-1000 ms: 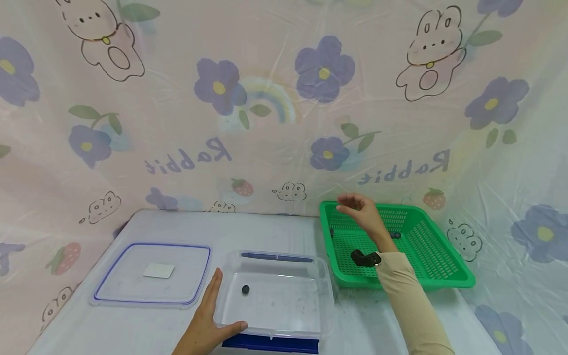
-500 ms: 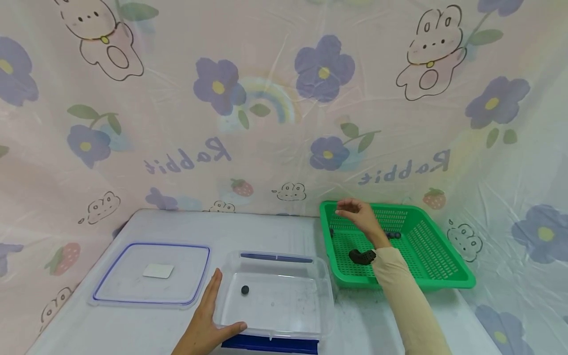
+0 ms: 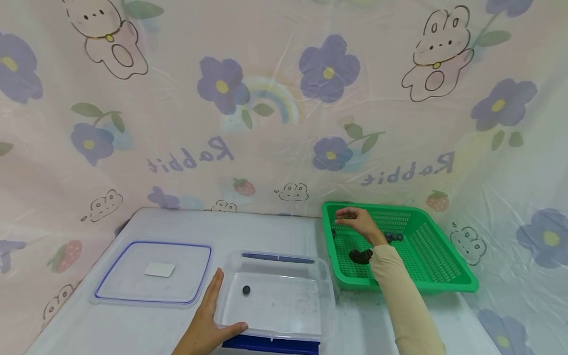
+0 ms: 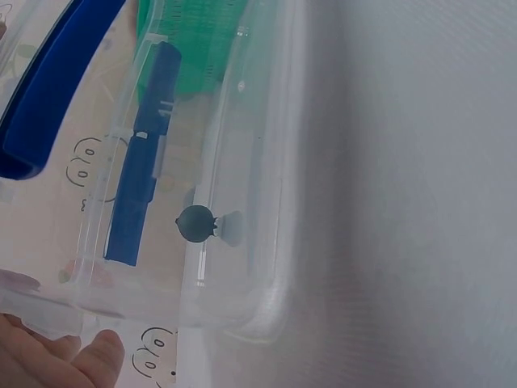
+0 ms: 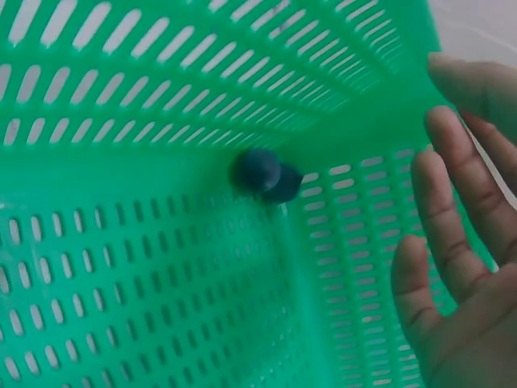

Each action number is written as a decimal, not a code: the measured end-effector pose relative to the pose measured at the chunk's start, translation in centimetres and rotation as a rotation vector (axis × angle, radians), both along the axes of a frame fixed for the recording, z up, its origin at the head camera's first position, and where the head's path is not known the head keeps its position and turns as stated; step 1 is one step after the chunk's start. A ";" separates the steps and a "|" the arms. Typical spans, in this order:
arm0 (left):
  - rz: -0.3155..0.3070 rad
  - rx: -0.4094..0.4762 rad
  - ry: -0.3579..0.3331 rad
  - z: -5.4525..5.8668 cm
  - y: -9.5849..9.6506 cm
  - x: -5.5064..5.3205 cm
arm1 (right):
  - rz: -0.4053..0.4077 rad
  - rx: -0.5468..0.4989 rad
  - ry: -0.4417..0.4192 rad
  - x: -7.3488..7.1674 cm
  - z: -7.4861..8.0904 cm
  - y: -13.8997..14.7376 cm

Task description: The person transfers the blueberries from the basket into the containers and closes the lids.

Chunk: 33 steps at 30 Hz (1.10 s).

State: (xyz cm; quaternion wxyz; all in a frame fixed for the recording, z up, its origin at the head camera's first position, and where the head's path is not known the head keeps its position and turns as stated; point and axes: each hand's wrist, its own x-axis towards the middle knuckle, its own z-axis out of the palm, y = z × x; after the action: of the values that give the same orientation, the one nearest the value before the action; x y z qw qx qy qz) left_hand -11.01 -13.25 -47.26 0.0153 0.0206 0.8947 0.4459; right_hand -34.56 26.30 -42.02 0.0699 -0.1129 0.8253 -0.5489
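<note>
A dark blueberry [image 3: 246, 290] sits in the clear plastic box [image 3: 284, 305]; the left wrist view shows its small crown. Along the box's left wall my left hand [image 3: 205, 315] lies with straight fingers, its thumb over the front rim. My right hand [image 3: 358, 223] is inside the green basket [image 3: 443, 286], near its back left corner, fingers loosely bent and holding nothing. In the right wrist view, two blueberries [image 5: 258, 170] lie close together in a basket corner, just beyond the fingertips [image 5: 428, 174]. Several more blueberries [image 3: 395, 237] lie by the back wall, partly hidden by the right arm.
A clear lid [image 3: 111, 291] with a blue seal lies left of the box, with a white card [image 3: 159, 269] on it. The box has blue latches [image 3: 270, 343] front and back. A patterned curtain [image 3: 266, 128] hangs behind the white table [image 3: 248, 229].
My right hand has lowered from above the basket's back left part to deeper inside it. The left hand stays at the box. The view has shifted slightly.
</note>
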 end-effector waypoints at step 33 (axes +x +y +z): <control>0.012 -0.015 -0.045 0.0 0.1 -0.1 | -0.026 0.195 -0.050 -0.8 -4.3 -0.1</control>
State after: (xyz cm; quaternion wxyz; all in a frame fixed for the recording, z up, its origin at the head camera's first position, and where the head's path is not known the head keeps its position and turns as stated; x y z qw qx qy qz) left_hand -11.15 -13.19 -47.21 0.0329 0.0049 0.8977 0.4394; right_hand -35.34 26.25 -46.29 0.0939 -0.0813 0.8742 -0.4695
